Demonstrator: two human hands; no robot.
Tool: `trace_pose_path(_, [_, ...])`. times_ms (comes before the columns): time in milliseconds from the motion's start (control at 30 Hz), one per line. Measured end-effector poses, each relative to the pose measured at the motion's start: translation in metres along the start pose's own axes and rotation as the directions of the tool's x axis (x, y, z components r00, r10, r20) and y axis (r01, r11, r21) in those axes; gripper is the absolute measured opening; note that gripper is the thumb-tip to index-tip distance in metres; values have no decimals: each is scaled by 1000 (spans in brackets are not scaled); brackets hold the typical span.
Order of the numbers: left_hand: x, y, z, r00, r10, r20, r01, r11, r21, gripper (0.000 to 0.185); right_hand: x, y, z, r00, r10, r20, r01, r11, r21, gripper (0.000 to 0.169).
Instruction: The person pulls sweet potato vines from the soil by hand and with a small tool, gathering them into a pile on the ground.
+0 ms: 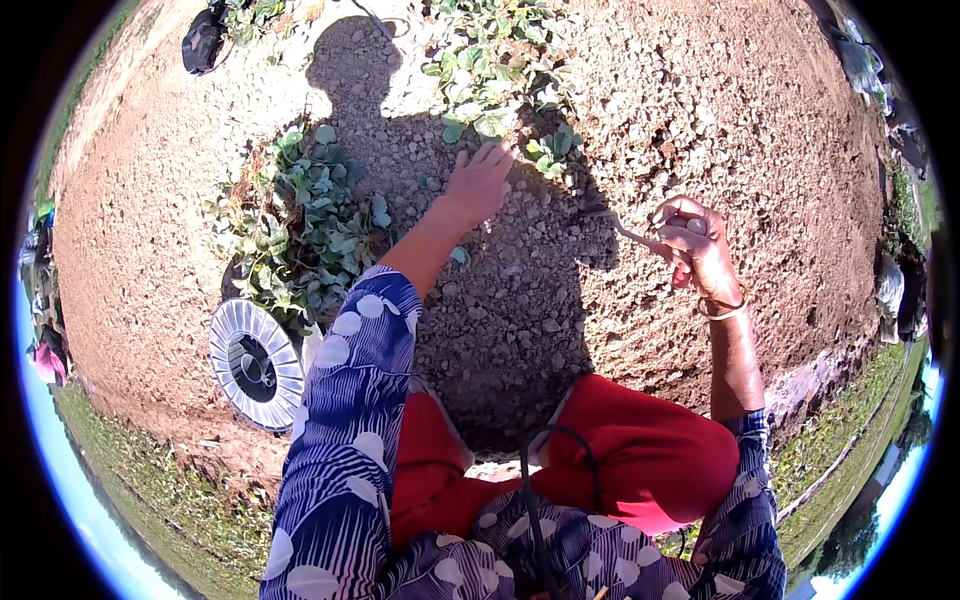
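Note:
My left hand (481,184) reaches forward, its fingertips at the edge of the leafy green plants (491,67); no held thing shows in it, and its palm is hidden. A small leafy plant (553,150) grows just right of its fingers. On the right, my right hand (688,232) is closed around a thin hand tool (634,234), whose far end points left towards the shaded soil. Small rounded lumps (694,224) also sit in that hand; whether they are stones or tubers I cannot tell. Dry, crumbly soil (495,300) lies between my arms.
A heap of leafy plants (315,210) lies left of my left forearm. Near it stands a round, ribbed plastic disc (256,365) with a dark centre. A black bag (202,41) is at the upper left. Plastic bags (890,285) lie at the far right. A black cable (529,472) loops by my knees.

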State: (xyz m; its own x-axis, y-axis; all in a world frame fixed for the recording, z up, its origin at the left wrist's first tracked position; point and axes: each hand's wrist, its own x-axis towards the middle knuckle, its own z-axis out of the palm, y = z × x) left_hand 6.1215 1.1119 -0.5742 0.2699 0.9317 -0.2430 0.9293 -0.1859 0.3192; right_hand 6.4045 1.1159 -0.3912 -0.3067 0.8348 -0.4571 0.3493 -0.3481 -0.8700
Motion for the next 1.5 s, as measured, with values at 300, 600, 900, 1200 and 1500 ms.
trace_pose_path(300, [-14, -118, -35, 980, -191, -63, 183, 976, -119, 54, -16, 25, 17, 984, -176, 22, 177, 981, -74, 14])
trace_pose_path(600, [-102, -106, -16, 984, -113, -138, 25, 854, -519, 35, -2, -146, 45, 830, -558, -7, 558, 829, 23, 13])
trace_pose_path(900, [-75, -94, -12, 898, -246, -366, -77, 731, -679, 27, 119, -2, 129, 924, -298, -239, 357, 896, 263, 8])
trace_pose_path(1200, [-118, -111, -19, 910, -334, -247, 48, 676, -736, 27, 41, 71, 218, 841, -461, -283, 475, 880, -22, 9])
trace_pose_path(1500, [-140, -108, -20, 873, -408, -269, 58, 632, -773, 24, 87, -64, 104, 958, -253, -137, 287, 862, 418, 12])
